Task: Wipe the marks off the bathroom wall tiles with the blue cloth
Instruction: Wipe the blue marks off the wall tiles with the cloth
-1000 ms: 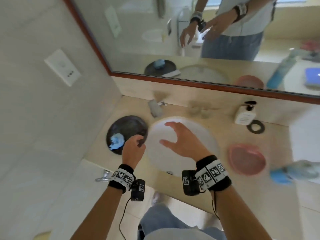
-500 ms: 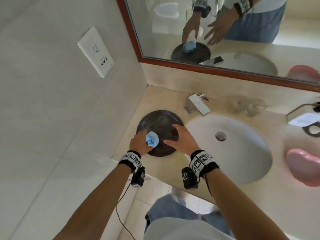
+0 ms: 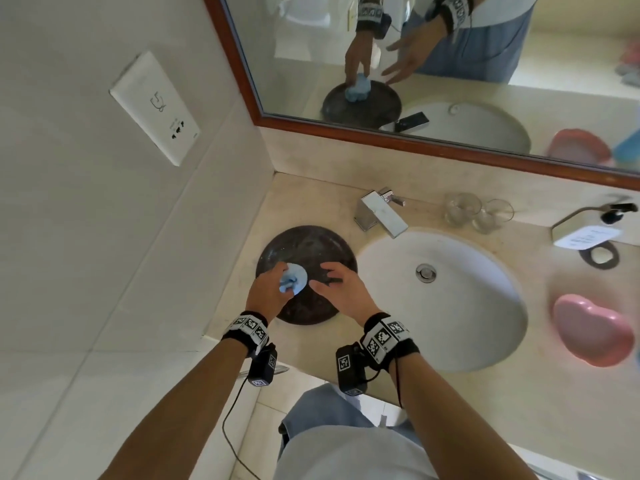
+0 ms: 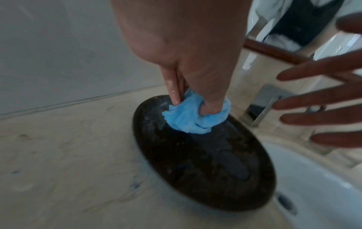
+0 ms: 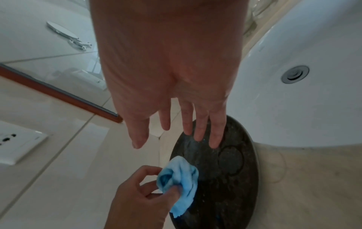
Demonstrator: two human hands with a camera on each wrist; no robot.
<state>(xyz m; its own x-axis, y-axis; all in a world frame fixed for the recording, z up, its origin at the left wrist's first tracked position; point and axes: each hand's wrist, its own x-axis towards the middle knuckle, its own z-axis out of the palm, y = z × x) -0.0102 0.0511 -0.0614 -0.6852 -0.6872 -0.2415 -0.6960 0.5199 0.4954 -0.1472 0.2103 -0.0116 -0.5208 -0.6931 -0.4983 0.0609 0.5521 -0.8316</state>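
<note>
A crumpled blue cloth (image 3: 293, 278) (image 4: 192, 117) (image 5: 179, 182) sits on a round dark plate (image 3: 311, 247) (image 4: 205, 167) (image 5: 225, 170) on the beige counter left of the sink. My left hand (image 3: 273, 289) (image 4: 188, 99) (image 5: 149, 190) pinches the cloth between thumb and fingers just above the plate. My right hand (image 3: 332, 278) (image 5: 176, 136) hovers open over the plate's right side, fingers spread, holding nothing. The pale wall tiles (image 3: 86, 254) rise to the left of the counter.
A white sink basin (image 3: 485, 306) lies right of the plate, a chrome tap (image 3: 381, 213) behind it. Two glasses (image 3: 478, 211), a soap dispenser (image 3: 588, 233) and a pink dish (image 3: 588, 330) stand further right. A socket plate (image 3: 156, 109) is on the left wall; a wood-framed mirror (image 3: 381, 136) hangs above.
My view has swung left and down toward the plate. My left hand has closed on the blue cloth, and my right hand has moved from over the sink to over the plate.
</note>
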